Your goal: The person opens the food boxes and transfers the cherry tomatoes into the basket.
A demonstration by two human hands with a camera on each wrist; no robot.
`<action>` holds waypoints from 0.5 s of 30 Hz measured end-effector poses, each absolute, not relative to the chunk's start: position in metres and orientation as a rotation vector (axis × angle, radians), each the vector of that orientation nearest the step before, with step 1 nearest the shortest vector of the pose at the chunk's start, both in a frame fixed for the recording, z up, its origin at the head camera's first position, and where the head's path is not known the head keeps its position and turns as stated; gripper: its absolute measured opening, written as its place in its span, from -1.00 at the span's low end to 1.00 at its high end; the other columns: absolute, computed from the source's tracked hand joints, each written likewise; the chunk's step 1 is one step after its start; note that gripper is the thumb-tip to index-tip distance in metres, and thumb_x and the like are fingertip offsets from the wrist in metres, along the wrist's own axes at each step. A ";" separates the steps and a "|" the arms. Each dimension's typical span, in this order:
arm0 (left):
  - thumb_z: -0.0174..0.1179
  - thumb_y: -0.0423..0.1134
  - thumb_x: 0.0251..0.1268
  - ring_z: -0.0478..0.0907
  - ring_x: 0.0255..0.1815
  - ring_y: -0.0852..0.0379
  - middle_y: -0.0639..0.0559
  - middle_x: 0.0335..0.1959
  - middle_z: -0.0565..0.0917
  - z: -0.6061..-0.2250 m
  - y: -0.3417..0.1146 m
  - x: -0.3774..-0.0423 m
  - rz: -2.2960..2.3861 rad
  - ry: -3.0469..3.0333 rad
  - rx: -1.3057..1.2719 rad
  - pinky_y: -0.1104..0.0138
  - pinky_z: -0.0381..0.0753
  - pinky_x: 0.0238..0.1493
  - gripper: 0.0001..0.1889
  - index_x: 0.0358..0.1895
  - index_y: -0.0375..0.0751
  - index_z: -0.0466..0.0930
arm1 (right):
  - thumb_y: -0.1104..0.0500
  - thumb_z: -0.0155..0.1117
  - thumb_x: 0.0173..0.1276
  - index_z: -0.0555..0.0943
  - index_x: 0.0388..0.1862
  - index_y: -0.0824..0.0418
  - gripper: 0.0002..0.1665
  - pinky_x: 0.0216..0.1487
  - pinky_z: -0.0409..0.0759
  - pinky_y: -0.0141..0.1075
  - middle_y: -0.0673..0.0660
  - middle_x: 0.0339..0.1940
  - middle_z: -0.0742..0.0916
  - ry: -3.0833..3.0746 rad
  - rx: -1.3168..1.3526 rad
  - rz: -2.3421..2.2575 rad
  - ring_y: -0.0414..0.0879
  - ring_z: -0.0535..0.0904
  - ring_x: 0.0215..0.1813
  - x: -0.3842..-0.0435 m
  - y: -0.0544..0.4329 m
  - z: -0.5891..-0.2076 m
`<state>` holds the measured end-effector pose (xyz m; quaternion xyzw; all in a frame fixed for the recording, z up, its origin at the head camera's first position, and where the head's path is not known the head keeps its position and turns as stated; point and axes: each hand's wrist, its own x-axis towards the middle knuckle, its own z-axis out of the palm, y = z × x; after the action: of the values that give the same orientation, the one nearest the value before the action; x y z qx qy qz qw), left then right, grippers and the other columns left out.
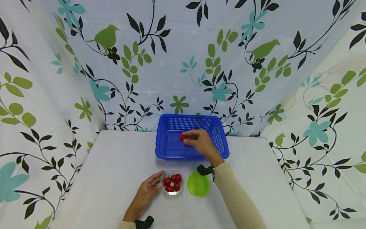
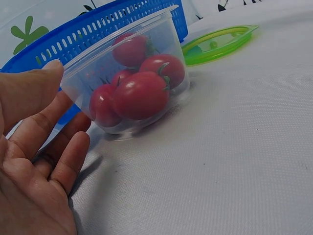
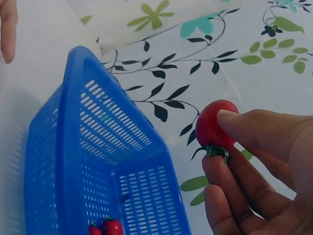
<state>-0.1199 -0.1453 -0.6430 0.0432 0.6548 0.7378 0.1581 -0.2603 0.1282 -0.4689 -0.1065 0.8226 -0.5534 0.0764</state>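
Observation:
My right hand (image 1: 198, 141) pinches a red cherry tomato (image 3: 215, 127) between thumb and fingers, over the blue plastic basket (image 1: 171, 153). The tomato's green stem end points down in the right wrist view. At the basket's bottom lie red tomatoes (image 3: 112, 227), which the head view does not show. My left hand (image 1: 147, 190) is beside a clear plastic cup (image 2: 176, 46) holding several cherry tomatoes (image 2: 142, 95). Its thumb touches the cup's rim, and its other fingers extend loosely along the side.
A bright green lid (image 1: 198, 184) lies flat on the white-covered table (image 1: 114, 165), right of the cup. The basket stands at the table's back, close to the patterned cloth (image 1: 177, 63) behind it. Similar cloth hangs at both sides.

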 end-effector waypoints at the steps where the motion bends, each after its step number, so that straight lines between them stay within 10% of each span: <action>1: 0.21 -0.21 0.61 0.34 0.59 0.39 0.00 0.68 0.34 -0.643 -0.145 -0.120 2.112 1.871 0.129 0.66 0.35 0.40 -0.38 0.64 -0.04 0.30 | 0.25 0.50 0.42 0.82 0.13 0.01 -0.67 0.15 0.79 -0.17 0.06 0.11 0.84 2.464 -0.320 -1.654 -0.03 0.78 0.07 -0.262 0.128 -0.468; 15: 0.20 -0.22 0.62 0.32 0.59 0.41 -0.08 0.69 0.32 -0.640 -0.144 -0.118 2.133 1.870 0.156 0.68 0.34 0.39 -0.36 0.66 -0.12 0.26 | 0.20 0.54 0.39 0.85 0.06 -0.03 -0.71 0.16 0.76 -0.10 0.03 -0.01 0.86 2.532 -0.336 -1.459 -0.06 0.75 0.00 -0.295 0.125 -0.463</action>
<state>-0.1184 -0.1439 -0.6402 0.0544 0.6509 0.7423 0.1495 -0.2952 0.1249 -0.4634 -0.1137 0.8564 -0.4935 0.1001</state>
